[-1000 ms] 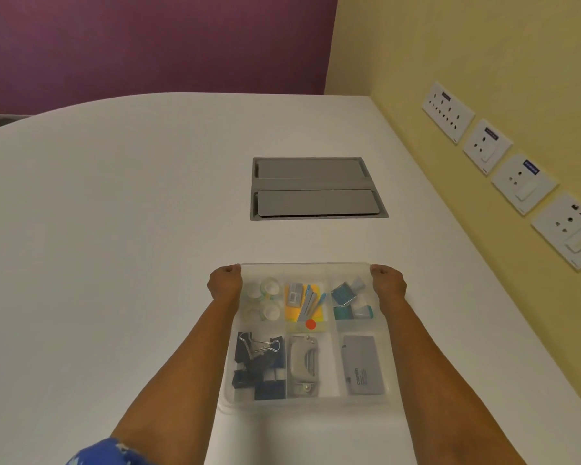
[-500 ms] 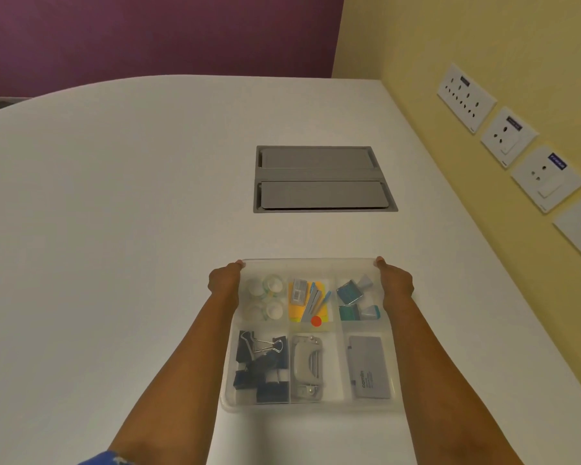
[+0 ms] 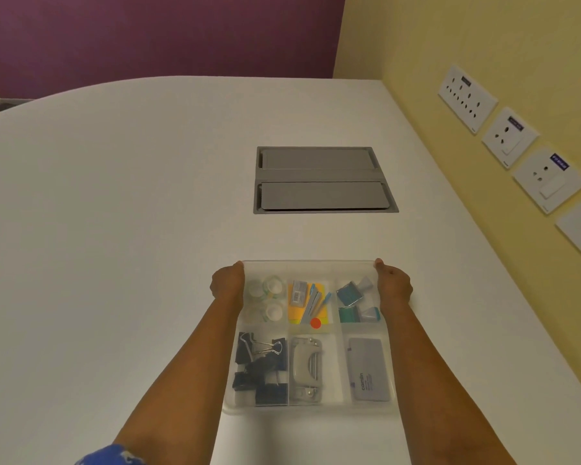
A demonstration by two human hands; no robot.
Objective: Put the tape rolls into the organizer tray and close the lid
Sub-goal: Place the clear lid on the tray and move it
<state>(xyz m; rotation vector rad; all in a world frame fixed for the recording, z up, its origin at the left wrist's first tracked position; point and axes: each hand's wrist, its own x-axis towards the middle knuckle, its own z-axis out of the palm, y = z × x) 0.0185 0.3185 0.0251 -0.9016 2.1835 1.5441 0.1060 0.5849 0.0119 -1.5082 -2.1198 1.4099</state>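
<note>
White table [image 3: 114,229] carries a clear plastic organizer tray [image 3: 311,408] near its front edge, the translucent lid [image 3: 309,266] lying shut over it. At the tray's far left corner the left hand [image 3: 227,283] curls closed on the lid's edge. Tape rolls [image 3: 264,298] sit in the far left compartment, black binder clips [image 3: 262,367] in the near left one. At the far right corner the right hand [image 3: 393,286] grips the lid's edge likewise.
</note>
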